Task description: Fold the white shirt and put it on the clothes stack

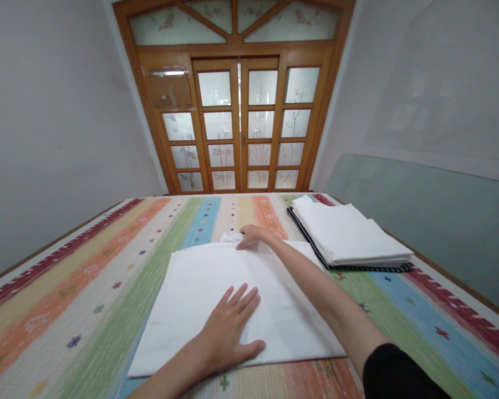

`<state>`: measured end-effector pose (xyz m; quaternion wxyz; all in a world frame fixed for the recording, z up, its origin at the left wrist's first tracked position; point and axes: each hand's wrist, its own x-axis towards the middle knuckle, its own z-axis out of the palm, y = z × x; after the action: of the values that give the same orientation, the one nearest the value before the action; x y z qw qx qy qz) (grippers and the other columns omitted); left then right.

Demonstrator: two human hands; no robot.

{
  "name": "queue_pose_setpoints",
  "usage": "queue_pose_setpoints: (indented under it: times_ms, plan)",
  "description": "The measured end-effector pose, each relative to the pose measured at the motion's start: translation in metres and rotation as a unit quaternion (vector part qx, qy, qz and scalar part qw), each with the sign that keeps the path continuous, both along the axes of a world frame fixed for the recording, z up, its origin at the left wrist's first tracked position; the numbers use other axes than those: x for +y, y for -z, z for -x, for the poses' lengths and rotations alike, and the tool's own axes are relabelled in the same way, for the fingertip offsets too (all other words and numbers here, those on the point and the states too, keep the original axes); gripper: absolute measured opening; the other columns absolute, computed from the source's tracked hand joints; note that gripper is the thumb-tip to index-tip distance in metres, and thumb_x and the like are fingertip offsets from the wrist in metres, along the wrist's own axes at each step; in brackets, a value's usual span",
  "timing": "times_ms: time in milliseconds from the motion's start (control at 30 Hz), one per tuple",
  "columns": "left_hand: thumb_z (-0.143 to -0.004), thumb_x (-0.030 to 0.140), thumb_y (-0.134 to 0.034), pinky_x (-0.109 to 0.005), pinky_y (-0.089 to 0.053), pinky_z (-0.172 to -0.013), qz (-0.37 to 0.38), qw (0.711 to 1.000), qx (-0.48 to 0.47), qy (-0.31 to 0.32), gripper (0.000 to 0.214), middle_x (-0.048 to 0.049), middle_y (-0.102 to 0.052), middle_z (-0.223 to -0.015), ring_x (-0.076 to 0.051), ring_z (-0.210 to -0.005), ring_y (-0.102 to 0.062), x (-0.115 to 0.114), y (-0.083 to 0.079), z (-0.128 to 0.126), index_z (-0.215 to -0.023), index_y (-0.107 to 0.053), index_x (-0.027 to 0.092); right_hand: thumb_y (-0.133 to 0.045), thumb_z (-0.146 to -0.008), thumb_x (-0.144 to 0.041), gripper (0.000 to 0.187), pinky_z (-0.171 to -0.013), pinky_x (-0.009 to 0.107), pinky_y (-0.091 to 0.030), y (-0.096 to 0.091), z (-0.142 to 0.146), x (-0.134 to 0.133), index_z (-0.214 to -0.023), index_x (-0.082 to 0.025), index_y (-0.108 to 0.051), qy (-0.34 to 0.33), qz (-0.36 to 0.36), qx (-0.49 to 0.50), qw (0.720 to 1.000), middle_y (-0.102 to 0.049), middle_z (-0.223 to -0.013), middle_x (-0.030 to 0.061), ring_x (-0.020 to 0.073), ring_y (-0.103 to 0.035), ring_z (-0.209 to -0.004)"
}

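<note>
A folded white cloth garment (191,299), possibly a shirt, lies flat on the striped bed or table cover in front of me. My left hand (233,327) rests palm down on its near middle, fingers spread. At the garment's far edge, my right hand (249,236) pinches the white fabric near a small raised, crumpled part. The right forearm crosses over the right half of the garment and hides some of it.
To the right sits a stack of folded white clothes (353,235) on a black striped cloth (311,238). The colourful striped cover (87,310) spreads beneath everything. Wooden glass-paned doors (237,127) stand beyond, and a pale green panel (419,194) runs along the right.
</note>
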<state>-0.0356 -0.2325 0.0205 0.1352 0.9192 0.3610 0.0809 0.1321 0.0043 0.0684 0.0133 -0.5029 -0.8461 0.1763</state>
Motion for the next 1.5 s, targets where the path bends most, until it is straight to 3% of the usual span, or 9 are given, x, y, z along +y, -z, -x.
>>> queue_pose_setpoints:
  times_ms: [300, 500, 600, 700, 933, 1067, 1233, 1333, 1500]
  plan:
    - [-0.078, 0.057, -0.061, -0.055, -0.012, -0.119, 0.029, 1.0, 0.002, -0.001, 0.09, -0.0058, -0.021, -0.158, -0.032, -0.147, -0.015, 0.006, -0.009, 0.005, -0.153, -0.021, 0.027, -0.09, -0.04, -0.038, 0.057, -0.07, 0.029, -0.052, -0.015, -0.005, 0.006, -0.09, -0.017, -0.072, 0.007, 0.108, 0.031, 0.994, -0.073, -0.094, 0.0066, 0.0256, -0.068, -0.083]
    - [-0.081, 0.07, -0.05, -0.059, -0.014, -0.116, 0.051, 0.996, 0.057, -0.034, 0.092, -0.0106, -0.011, -0.159, -0.036, -0.146, -0.005, 0.027, -0.015, 0.048, -0.154, -0.014, 0.026, -0.085, -0.051, -0.027, 0.088, -0.09, 0.034, -0.05, -0.021, -0.041, 0.0, -0.133, -0.021, -0.055, 0.052, 0.094, 0.089, 0.99, -0.056, -0.136, 0.0118, 0.0298, -0.057, -0.117]
    - [-0.082, 0.071, -0.047, -0.062, -0.016, -0.114, 0.028, 0.993, 0.067, -0.088, 0.09, -0.0123, -0.013, -0.159, -0.038, -0.145, -0.005, 0.047, -0.016, 0.079, -0.154, -0.017, 0.025, -0.085, -0.048, -0.022, 0.105, -0.102, 0.037, -0.043, -0.02, -0.068, -0.006, -0.144, -0.025, -0.042, 0.08, 0.093, 0.177, 0.977, -0.039, -0.15, 0.0114, 0.0295, -0.045, -0.13]
    - [-0.081, 0.065, -0.053, -0.061, -0.018, -0.113, -0.013, 0.98, 0.067, -0.186, 0.087, -0.0124, -0.014, -0.159, -0.04, -0.145, -0.004, 0.073, -0.016, 0.106, -0.152, -0.025, 0.022, -0.086, -0.046, -0.019, 0.104, -0.105, 0.036, -0.04, -0.014, -0.092, -0.014, -0.142, -0.025, -0.046, 0.107, 0.119, 0.254, 0.954, -0.041, -0.149, 0.0101, 0.0284, -0.046, -0.13]
    - [-0.08, 0.044, -0.057, -0.053, -0.027, -0.112, -0.125, 0.913, -0.008, -0.389, 0.064, -0.0183, -0.046, -0.145, -0.037, -0.139, -0.034, 0.127, -0.011, 0.117, -0.136, -0.046, 0.014, -0.087, -0.051, -0.02, 0.058, -0.09, 0.03, -0.049, 0.017, -0.109, -0.044, -0.107, -0.017, -0.073, 0.134, 0.223, 0.383, 0.886, -0.067, -0.115, 0.0064, 0.0225, -0.063, -0.104]
    - [-0.079, 0.034, -0.062, -0.039, -0.044, -0.099, -0.008, 0.872, -0.168, -0.46, 0.055, -0.0161, -0.064, -0.121, -0.027, -0.112, -0.061, 0.14, -0.015, 0.102, -0.128, -0.048, 0.013, -0.087, -0.053, -0.02, 0.055, -0.076, 0.027, -0.052, 0.031, -0.104, -0.06, -0.106, -0.016, -0.072, 0.179, 0.231, 0.456, 0.841, -0.07, -0.093, 0.0035, 0.017, -0.066, -0.081]
    - [-0.075, 0.032, -0.072, -0.026, -0.052, -0.067, 0.194, 0.742, -0.404, -0.499, 0.067, -0.0149, -0.069, -0.106, -0.018, -0.079, -0.068, 0.143, -0.029, 0.092, -0.131, -0.043, 0.01, -0.085, -0.051, -0.015, 0.05, -0.065, 0.024, -0.051, 0.035, -0.1, -0.07, -0.099, -0.017, -0.072, 0.184, 0.25, 0.524, 0.793, -0.071, -0.086, 0.0012, 0.014, -0.064, -0.068]
    - [-0.073, 0.031, -0.075, -0.025, -0.051, -0.055, 0.256, 0.739, -0.412, -0.468, 0.072, -0.0095, -0.071, -0.083, -0.018, -0.063, -0.066, 0.138, -0.039, 0.092, -0.134, -0.042, 0.011, -0.082, -0.051, -0.012, 0.046, -0.061, 0.023, -0.05, 0.038, -0.098, -0.069, -0.096, -0.016, -0.072, 0.199, 0.262, 0.547, 0.77, -0.071, -0.081, 0.0008, 0.0135, -0.063, -0.065]
    - [-0.063, 0.026, -0.083, -0.028, -0.053, -0.054, 0.309, 0.754, -0.434, -0.385, 0.092, -0.0033, -0.07, -0.076, -0.019, -0.06, -0.066, 0.13, -0.043, 0.091, -0.143, -0.036, 0.021, -0.081, -0.053, -0.011, 0.041, -0.057, 0.021, -0.049, 0.042, -0.094, -0.066, -0.093, -0.015, -0.072, 0.207, 0.265, 0.554, 0.762, -0.07, -0.074, 0.0002, 0.0126, -0.063, -0.061]
